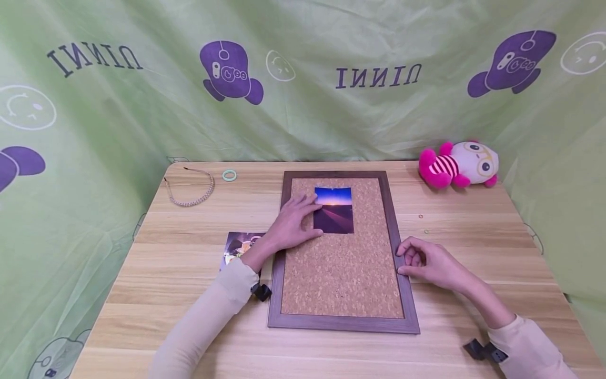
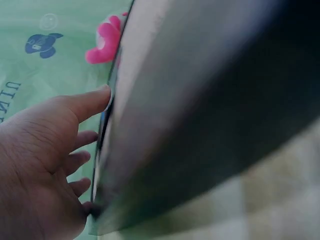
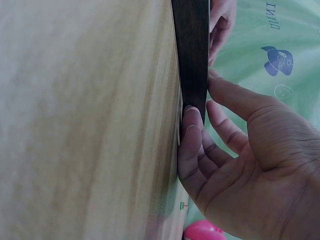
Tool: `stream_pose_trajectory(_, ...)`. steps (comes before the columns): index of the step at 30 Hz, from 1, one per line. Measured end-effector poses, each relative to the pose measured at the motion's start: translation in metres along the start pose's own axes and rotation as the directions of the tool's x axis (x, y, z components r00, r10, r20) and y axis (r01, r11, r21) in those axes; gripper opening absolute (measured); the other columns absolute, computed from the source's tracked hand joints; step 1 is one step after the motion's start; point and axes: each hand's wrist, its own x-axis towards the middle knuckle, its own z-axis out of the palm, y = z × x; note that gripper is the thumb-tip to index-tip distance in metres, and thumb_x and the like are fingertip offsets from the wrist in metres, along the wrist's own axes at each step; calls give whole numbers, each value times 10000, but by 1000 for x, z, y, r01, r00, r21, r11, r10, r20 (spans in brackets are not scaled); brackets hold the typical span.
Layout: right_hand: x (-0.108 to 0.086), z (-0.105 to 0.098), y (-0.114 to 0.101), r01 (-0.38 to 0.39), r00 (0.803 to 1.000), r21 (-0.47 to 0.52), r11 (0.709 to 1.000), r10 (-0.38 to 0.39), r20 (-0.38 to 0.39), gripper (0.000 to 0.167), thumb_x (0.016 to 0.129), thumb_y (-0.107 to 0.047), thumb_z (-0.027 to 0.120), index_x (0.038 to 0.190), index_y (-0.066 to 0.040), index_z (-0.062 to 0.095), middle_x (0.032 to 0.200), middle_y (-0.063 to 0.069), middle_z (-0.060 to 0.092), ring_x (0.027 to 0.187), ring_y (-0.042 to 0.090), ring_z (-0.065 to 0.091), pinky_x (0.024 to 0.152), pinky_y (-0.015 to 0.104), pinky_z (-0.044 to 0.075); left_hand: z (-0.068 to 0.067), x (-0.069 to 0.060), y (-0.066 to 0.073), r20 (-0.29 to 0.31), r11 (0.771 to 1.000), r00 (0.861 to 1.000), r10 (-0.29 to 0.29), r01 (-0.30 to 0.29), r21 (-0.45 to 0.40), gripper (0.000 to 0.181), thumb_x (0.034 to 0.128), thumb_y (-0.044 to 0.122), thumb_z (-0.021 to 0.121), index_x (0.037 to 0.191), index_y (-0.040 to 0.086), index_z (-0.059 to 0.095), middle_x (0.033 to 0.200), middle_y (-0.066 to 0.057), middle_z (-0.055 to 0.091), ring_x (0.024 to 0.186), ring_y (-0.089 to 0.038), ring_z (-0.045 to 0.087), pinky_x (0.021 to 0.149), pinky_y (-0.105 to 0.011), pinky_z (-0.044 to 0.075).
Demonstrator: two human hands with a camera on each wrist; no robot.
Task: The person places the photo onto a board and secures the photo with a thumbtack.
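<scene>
A cork board (image 1: 343, 279) in a dark wooden frame lies on the table. On its upper part is a photo (image 1: 335, 218) of a sunset over a dark field. My left hand (image 1: 295, 223) lies over the board's left side, fingertips and thumb on the photo's left edge; its fingers (image 2: 85, 161) are spread and loosely bent in the left wrist view. At the board's right edge my right hand (image 1: 431, 263) holds the frame (image 3: 192, 55) between thumb and curled fingers. A second photo (image 1: 239, 245) lies left of the board, partly under my left forearm.
A pink and white plush toy (image 1: 459, 164) lies at the back right. Two tiny items, one reddish (image 1: 420, 216) and one green (image 1: 426, 231), are right of the board. A beaded headband (image 1: 191, 202) and a mint ring (image 1: 229, 175) lie at the back left. A green curtain (image 1: 303, 121) hangs behind.
</scene>
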Motion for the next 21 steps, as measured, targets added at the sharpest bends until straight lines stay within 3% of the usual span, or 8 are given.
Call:
stream_pose_trajectory(5, -1, 1, 0, -2, 1000, -6, 1000, 2, -3, 327, 863, -61, 938, 1093, -96, 708, 847, -42, 651, 732, 51, 599, 612, 240, 547, 5, -1, -4, 11, 998, 1000, 21, -22, 66, 710, 1031, 421, 774, 1619, 81, 568, 1766, -140, 403, 1698, -379, 206, 1399, -546, 52)
stream_pose_trajectory(21, -1, -1, -3, 39, 999, -95, 995, -40, -9, 278, 897, -122, 936, 1086, -145, 734, 855, -117, 655, 764, 31, 606, 651, 236, 543, 7, -4, -5, 3, 995, 999, 42, -42, 86, 708, 1052, 447, 734, 1630, 82, 548, 1770, -138, 401, 1692, -385, 226, 1403, -517, 39)
